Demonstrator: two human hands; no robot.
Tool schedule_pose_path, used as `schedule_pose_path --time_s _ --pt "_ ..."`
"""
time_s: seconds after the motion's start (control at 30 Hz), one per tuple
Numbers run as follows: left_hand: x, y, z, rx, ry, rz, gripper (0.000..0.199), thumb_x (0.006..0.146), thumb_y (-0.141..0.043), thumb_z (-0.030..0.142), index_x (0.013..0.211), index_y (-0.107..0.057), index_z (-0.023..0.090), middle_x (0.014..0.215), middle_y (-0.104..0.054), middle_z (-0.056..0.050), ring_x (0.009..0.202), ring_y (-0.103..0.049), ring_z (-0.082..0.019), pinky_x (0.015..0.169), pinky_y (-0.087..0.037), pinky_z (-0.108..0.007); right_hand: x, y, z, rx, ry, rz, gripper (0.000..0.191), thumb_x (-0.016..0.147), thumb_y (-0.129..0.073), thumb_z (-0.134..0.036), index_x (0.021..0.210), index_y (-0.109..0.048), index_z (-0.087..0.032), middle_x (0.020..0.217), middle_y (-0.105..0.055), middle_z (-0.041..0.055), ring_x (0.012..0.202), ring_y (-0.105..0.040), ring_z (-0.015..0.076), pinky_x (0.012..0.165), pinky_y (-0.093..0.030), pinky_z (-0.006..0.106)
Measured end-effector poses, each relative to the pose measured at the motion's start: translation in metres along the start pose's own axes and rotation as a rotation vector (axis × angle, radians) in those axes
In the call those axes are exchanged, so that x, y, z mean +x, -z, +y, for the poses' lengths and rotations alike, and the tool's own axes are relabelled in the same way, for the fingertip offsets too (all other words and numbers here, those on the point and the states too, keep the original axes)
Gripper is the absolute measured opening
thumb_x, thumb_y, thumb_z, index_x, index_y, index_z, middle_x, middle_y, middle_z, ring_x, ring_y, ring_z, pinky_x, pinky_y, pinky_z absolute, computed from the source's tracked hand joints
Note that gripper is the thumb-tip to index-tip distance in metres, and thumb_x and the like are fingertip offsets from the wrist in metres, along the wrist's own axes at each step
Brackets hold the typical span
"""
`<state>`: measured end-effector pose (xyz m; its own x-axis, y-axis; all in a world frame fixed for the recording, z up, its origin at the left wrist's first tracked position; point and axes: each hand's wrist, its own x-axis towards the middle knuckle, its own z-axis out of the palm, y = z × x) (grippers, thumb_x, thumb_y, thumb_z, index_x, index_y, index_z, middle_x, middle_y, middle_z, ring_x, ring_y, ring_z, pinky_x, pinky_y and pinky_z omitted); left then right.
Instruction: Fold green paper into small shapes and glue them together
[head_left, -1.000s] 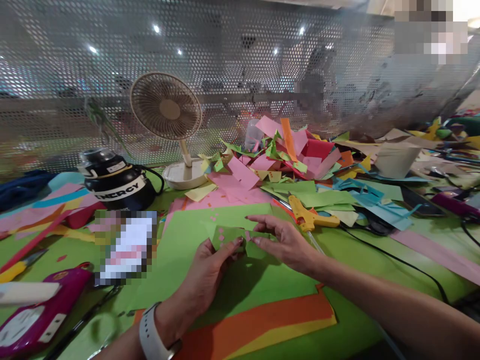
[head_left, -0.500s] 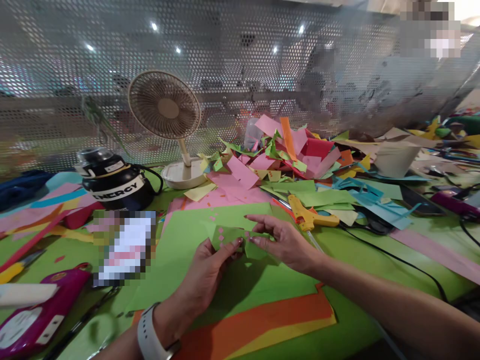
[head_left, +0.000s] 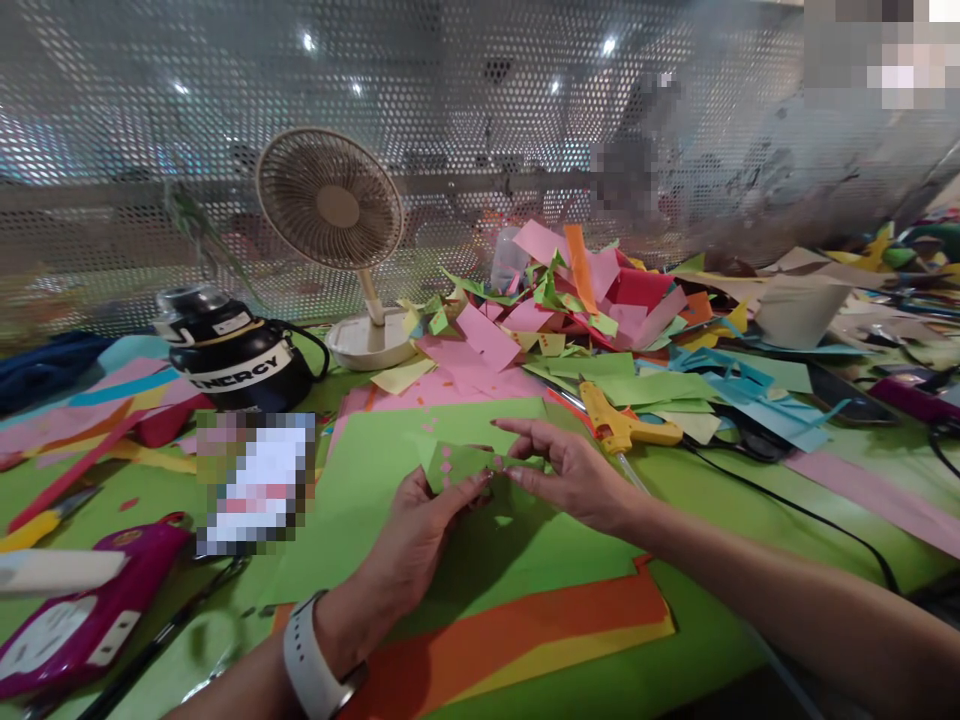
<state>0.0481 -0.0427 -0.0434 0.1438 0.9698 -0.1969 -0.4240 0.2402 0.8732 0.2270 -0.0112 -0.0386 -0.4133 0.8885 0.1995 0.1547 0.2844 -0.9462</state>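
Observation:
My left hand (head_left: 424,525), with a white watch band (head_left: 307,650) at the wrist, pinches a small green paper piece (head_left: 457,460) between thumb and fingers. Tiny pink paper squares (head_left: 446,467) sit on its left part, and more pink shows near the fingertips. My right hand (head_left: 562,475) has its thumb and a finger closed at the piece's right side, while its index finger stretches out above. Both hands are over a large green paper sheet (head_left: 360,480). A few pink bits (head_left: 430,420) lie on that sheet beyond the hands.
A yellow glue gun (head_left: 622,422) lies right of my right hand, its cord trailing rightward. Coloured paper scraps (head_left: 487,340) are heaped behind. A fan (head_left: 330,200), a black bottle (head_left: 232,360), a blurred-out phone-like slab (head_left: 259,485) and a magenta tool (head_left: 97,610) are at left.
My hands stay at the same spot, with the green piece tilted slightly. The view has shifted a little.

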Motion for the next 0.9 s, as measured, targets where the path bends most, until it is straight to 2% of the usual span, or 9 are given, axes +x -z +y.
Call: schedule_pose_path --time_s 0.13,0.23,0.37,0.57,0.7,0.9 --pt "-0.001 -0.004 0.002 0.011 -0.015 -0.030 0.029 0.066 -0.082 0.021 0.094 -0.072 0.019 0.083 -0.075 -0.001 0.073 -0.066 -0.013 0.069 -0.052 -0.023 0.000 -0.001 -0.003 -0.024 -0.001 0.007 0.051 0.079 -0.061 -0.025 0.128 -0.054 -0.015 0.087 -0.055 0.0018 0.077 -0.052 0.0119 0.067 -0.045 0.026" --pt "-0.001 -0.003 0.002 0.011 -0.024 -0.029 0.028 0.067 -0.082 0.020 0.093 -0.072 0.018 0.083 -0.075 -0.001 0.070 -0.066 -0.012 0.068 -0.052 -0.021 0.000 -0.001 -0.004 -0.028 -0.006 0.003 0.052 0.079 -0.061 -0.027 0.128 -0.054 -0.013 0.086 -0.055 0.0018 0.076 -0.052 0.0115 0.066 -0.044 0.025" --pt "-0.001 -0.001 0.000 0.029 -0.004 -0.045 0.028 0.070 -0.080 0.022 0.096 -0.071 0.018 0.085 -0.076 -0.003 0.076 -0.068 -0.015 0.073 -0.053 -0.025 0.001 -0.001 -0.005 -0.039 -0.009 0.002 0.051 0.079 -0.061 -0.026 0.128 -0.054 -0.013 0.087 -0.056 0.0022 0.075 -0.052 0.0113 0.065 -0.044 0.025" --pt "-0.002 -0.002 0.000 0.045 0.013 -0.039 0.028 0.069 -0.080 0.023 0.095 -0.071 0.018 0.087 -0.076 -0.005 0.074 -0.069 -0.016 0.071 -0.054 -0.027 -0.001 0.001 -0.010 -0.011 -0.038 -0.018 0.049 0.081 -0.060 -0.026 0.129 -0.054 -0.013 0.087 -0.059 0.0022 0.072 -0.052 0.0110 0.064 -0.044 0.025" --pt "-0.002 -0.002 0.000 0.068 0.002 -0.052 0.028 0.070 -0.079 0.024 0.096 -0.071 0.018 0.090 -0.076 -0.005 0.076 -0.069 -0.017 0.072 -0.053 -0.027 -0.001 0.003 -0.012 -0.002 -0.040 -0.035 0.046 0.085 -0.057 -0.026 0.129 -0.053 -0.013 0.085 -0.062 0.0020 0.073 -0.055 0.0118 0.069 -0.045 0.027" --pt "-0.002 -0.001 0.000 0.066 0.017 -0.057 0.030 0.068 -0.081 0.023 0.095 -0.071 0.018 0.090 -0.076 -0.005 0.078 -0.069 -0.017 0.075 -0.053 -0.027 0.001 -0.001 -0.005 -0.005 -0.002 0.016 0.050 0.082 -0.064 -0.030 0.129 -0.053 -0.015 0.082 -0.062 0.0002 0.077 -0.058 0.0130 0.075 -0.047 0.029"
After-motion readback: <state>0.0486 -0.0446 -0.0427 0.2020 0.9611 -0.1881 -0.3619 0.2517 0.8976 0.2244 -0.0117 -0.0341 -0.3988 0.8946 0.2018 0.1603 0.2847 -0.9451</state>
